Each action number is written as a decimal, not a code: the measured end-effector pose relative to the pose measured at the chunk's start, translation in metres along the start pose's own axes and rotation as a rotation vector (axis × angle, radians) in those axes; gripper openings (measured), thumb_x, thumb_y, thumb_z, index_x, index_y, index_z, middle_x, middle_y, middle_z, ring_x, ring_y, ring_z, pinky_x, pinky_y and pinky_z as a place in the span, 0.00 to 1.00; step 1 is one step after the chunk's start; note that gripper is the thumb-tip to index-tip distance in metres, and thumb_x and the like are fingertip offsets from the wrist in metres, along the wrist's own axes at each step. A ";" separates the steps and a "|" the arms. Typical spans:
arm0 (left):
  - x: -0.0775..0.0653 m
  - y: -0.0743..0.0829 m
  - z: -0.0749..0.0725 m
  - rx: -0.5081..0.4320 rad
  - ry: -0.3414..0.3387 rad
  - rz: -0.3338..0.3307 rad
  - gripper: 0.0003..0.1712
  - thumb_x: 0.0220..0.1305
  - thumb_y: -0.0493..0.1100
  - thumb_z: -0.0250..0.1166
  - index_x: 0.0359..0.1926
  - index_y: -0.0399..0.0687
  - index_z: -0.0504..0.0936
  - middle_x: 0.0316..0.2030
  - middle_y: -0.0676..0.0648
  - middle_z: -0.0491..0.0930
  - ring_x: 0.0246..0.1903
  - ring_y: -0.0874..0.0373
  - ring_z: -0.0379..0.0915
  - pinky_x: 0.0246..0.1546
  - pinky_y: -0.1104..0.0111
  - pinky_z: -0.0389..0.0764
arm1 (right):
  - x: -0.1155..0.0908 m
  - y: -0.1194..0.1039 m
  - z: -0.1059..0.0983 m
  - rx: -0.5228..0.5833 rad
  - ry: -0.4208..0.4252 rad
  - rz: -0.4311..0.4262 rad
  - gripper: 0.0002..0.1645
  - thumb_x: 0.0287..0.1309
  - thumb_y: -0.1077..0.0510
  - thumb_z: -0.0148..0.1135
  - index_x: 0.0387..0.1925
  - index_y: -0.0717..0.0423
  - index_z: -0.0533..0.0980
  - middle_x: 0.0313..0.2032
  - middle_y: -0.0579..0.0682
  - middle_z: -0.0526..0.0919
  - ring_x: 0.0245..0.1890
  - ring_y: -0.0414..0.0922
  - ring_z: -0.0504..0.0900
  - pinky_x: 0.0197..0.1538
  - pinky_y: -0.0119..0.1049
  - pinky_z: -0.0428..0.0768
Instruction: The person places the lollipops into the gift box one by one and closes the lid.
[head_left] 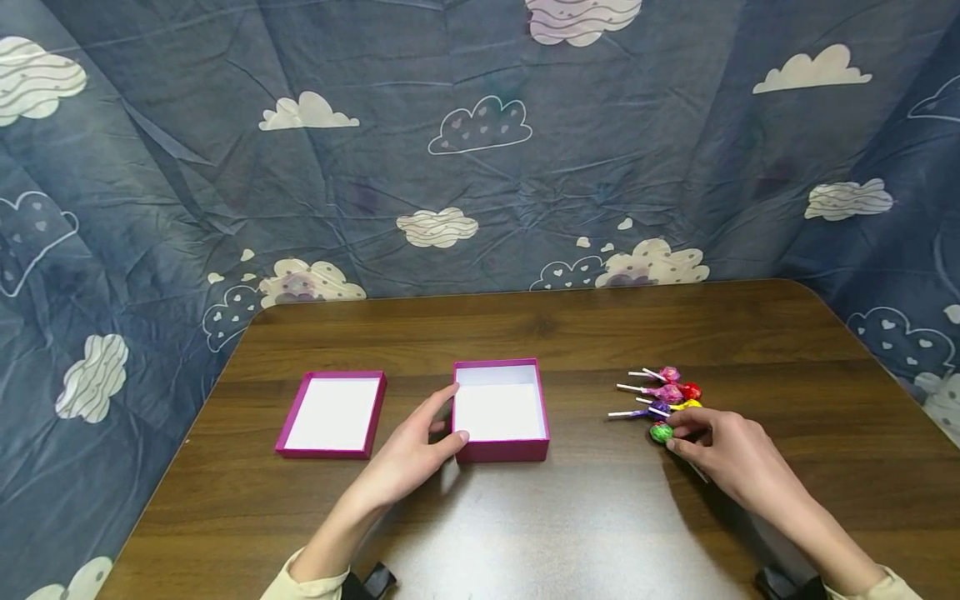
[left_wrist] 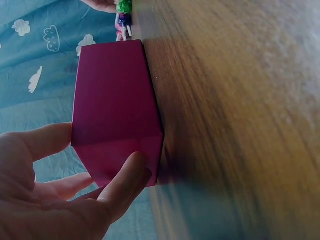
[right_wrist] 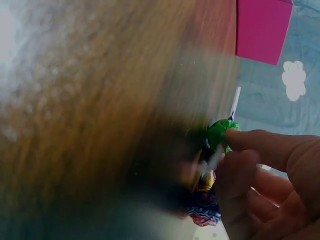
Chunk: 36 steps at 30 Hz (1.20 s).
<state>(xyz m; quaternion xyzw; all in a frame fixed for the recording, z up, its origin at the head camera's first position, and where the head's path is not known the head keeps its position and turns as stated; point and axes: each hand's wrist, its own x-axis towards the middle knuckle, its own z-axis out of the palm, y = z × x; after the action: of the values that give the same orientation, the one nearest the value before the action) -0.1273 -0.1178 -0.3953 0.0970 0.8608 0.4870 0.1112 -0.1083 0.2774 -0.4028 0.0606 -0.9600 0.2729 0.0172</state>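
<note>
My left hand [head_left: 411, 454] touches the left side of an open magenta box [head_left: 501, 451] with a white inside. In the left wrist view the thumb and fingertips rest against the end wall of the box [left_wrist: 112, 92]. On the right, my right hand [head_left: 738, 454] pinches a green-wrapped lollipop [head_left: 661, 433] between thumb and fingers, close to its head. Its white stick slants under the hand. Just behind lie several more lollipops: pink ones [head_left: 667, 394], a red one [head_left: 692, 391], a yellow one [head_left: 686, 405] and a purple one [head_left: 658, 409].
A shallow magenta lid [head_left: 330, 414] lies left of the box, its white inside facing up. Everything stands on a brown wooden table [head_left: 570, 325]. A blue cloth with clouds [head_left: 480, 183] hangs behind it.
</note>
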 end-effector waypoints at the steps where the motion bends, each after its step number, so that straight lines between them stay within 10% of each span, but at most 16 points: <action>1: 0.000 0.000 0.000 -0.001 0.000 -0.001 0.37 0.66 0.48 0.65 0.74 0.60 0.62 0.71 0.46 0.61 0.60 0.46 0.70 0.55 0.45 0.70 | 0.000 0.000 0.000 0.009 -0.009 0.006 0.11 0.55 0.58 0.72 0.41 0.55 0.84 0.26 0.42 0.82 0.23 0.39 0.77 0.25 0.34 0.72; 36: 0.000 -0.001 0.000 -0.057 -0.021 -0.004 0.38 0.66 0.49 0.64 0.74 0.60 0.61 0.71 0.46 0.62 0.60 0.44 0.69 0.57 0.45 0.69 | 0.011 -0.008 0.007 0.043 -0.045 -0.063 0.15 0.53 0.47 0.74 0.43 0.44 0.84 0.26 0.37 0.79 0.20 0.35 0.69 0.25 0.33 0.66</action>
<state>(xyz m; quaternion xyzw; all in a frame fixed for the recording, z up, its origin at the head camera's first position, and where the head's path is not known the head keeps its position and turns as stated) -0.1269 -0.1181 -0.3963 0.0974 0.8455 0.5102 0.1238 -0.1178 0.2661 -0.4042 0.0973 -0.9517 0.2913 0.0030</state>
